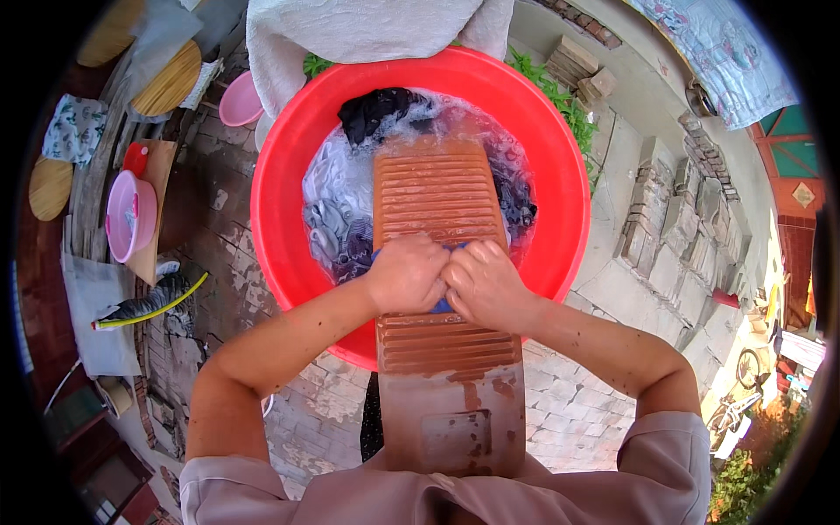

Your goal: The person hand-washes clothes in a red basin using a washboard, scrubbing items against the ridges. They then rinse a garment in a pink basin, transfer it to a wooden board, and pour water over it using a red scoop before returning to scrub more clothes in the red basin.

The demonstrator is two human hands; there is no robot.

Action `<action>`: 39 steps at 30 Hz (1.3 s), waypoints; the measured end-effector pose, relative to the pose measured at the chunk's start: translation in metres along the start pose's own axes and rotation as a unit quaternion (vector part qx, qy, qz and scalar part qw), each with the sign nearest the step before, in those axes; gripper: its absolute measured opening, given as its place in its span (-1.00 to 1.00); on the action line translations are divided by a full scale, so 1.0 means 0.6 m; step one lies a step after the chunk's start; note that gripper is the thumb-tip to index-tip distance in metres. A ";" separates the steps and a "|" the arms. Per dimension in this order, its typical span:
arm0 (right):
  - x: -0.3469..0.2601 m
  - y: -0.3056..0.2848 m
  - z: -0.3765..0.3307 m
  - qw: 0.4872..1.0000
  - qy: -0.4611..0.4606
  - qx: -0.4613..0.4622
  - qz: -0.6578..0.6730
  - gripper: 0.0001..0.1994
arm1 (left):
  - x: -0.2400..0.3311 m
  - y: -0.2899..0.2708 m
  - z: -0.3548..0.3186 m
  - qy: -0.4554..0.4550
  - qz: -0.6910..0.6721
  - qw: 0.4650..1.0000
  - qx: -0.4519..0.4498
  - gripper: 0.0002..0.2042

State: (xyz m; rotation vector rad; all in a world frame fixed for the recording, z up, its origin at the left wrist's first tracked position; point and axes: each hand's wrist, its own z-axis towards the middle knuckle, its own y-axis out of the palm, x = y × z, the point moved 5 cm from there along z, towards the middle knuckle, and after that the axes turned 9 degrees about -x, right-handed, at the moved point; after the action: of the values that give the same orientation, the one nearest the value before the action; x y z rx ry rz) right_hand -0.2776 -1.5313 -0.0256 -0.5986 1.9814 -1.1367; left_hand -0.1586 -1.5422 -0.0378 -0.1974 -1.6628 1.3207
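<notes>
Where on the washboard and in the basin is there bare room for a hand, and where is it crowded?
Free: the washboard's upper ribs beyond the left hand and right hand, and its ribs below them. Crowded: the board's middle, where both fists press a blue cloth, and the red basin's suds, full of soaked clothes.

Your left hand (407,273) and right hand (484,282) sit side by side, touching, on the washboard (446,350) — a cloth (442,304) pressed under both. The board runs from your lap up into the basin (280,166) ahead of your hands; soaking clothes (337,219) lie in the water around its far end. Left of your left hand — well apart — a small bowl (131,214) rests on the paving.
</notes>
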 end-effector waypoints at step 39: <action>0.265 -0.045 0.072 0.892 0.341 0.251 0.156 -0.70 | -0.200 0.022 0.007 -0.385 0.015 0.915 0.115 -0.48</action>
State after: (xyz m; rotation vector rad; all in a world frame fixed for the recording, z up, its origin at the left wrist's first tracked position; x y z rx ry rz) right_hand -0.3380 -1.6785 -0.0761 0.4444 2.0855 -1.7094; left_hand -0.1048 -1.6157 -0.1171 0.5098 -2.1113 1.7324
